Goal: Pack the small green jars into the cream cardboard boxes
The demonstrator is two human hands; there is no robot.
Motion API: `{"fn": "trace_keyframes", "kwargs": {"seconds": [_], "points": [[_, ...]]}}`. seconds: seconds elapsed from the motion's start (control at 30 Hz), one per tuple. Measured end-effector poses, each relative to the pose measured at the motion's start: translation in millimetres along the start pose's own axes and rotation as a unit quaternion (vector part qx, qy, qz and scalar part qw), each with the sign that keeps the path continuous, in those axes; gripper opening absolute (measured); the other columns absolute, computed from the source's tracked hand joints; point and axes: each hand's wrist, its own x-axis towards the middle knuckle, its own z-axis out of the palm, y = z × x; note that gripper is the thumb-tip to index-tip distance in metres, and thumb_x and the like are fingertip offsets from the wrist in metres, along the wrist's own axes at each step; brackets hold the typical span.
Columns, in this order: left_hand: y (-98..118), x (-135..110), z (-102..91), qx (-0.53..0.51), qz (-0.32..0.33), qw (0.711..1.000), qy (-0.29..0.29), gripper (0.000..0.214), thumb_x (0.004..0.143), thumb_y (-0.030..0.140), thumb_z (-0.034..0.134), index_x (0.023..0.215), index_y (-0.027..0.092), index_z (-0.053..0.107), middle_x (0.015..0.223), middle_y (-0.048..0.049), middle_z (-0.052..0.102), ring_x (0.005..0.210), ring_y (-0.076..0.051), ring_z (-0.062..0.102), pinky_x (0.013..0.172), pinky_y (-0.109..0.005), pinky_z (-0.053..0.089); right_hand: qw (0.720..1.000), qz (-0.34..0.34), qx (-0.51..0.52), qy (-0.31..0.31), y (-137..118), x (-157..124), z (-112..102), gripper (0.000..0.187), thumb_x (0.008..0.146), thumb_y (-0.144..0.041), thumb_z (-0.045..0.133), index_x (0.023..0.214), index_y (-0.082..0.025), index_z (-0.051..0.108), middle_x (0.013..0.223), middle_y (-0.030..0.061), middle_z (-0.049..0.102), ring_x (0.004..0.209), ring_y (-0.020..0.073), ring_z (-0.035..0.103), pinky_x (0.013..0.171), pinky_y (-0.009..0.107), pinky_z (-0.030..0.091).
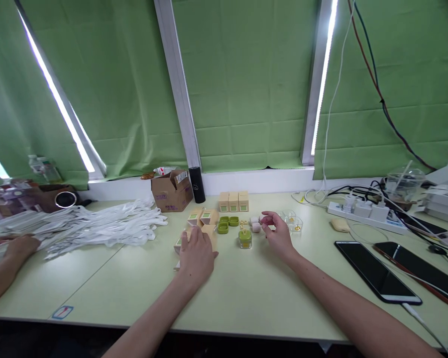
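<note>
My left hand (pixel 197 256) is closed over the small tan boxes at the table's middle, its fingers wrapped down around one tan box (pixel 211 231); its palm hides part of that box. Just behind stand more tan boxes (pixel 209 216) with green-framed windows. My right hand (pixel 279 237) has thumb and index finger apart, beside small pale pink cylinders (pixel 256 227). Between my hands stands a clear square jar with a green top (pixel 245 238). Green square caps (pixel 223 227) and tiny gold pieces (pixel 243 223) lie behind it. Clear containers (pixel 296 226) sit behind my right hand.
Three tan boxes (pixel 233 202) line up at the back, near a cardboard carton (pixel 171 190) and a black cylinder (pixel 196 184). White straps (pixel 108 226) lie left, by another person's hand (pixel 20 248). Phones (pixel 377 271), a power strip (pixel 366 216) and cables occupy the right.
</note>
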Motion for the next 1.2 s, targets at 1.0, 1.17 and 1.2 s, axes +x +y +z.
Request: {"fn": "trace_keyframes", "kwargs": {"seconds": [1.0,1.17,1.2], "points": [[4,15,-34.3,-0.164,0.013,0.967,0.192,0.039,0.099,0.039,0.052,0.128,0.014,0.056,0.112,-0.0174,0.071,0.107,-0.035,0.058,0.09,-0.047,0.043,0.998,-0.045,-0.021,-0.028,-22,-8,2,0.034,0.09,-0.04,0.062,0.12,-0.023,0.064,0.1,0.0071,0.07,0.092,0.0239,0.067,0.073,0.035,0.053],[21,45,-42.3,-0.241,0.041,0.924,0.295,0.034,0.101,0.038,0.052,0.127,0.015,0.055,0.109,-0.0151,0.07,0.101,-0.032,0.06,0.088,-0.044,0.043,0.994,-0.084,-0.018,-0.065,-34,-13,5,0.037,0.094,-0.05,0.063,0.12,-0.023,0.065,0.107,0.0099,0.076,0.098,0.0258,0.07,0.082,0.04,0.052],[26,51,-42.0,-0.239,0.049,0.916,0.317,0.034,0.101,0.037,0.053,0.126,0.015,0.056,0.107,-0.0152,0.07,0.1,-0.032,0.06,0.088,-0.044,0.043,0.994,-0.081,-0.008,-0.077,-36,-13,6,0.04,0.095,-0.052,0.062,0.122,-0.024,0.065,0.112,0.0111,0.076,0.102,0.0269,0.071,0.085,0.041,0.052]]}}
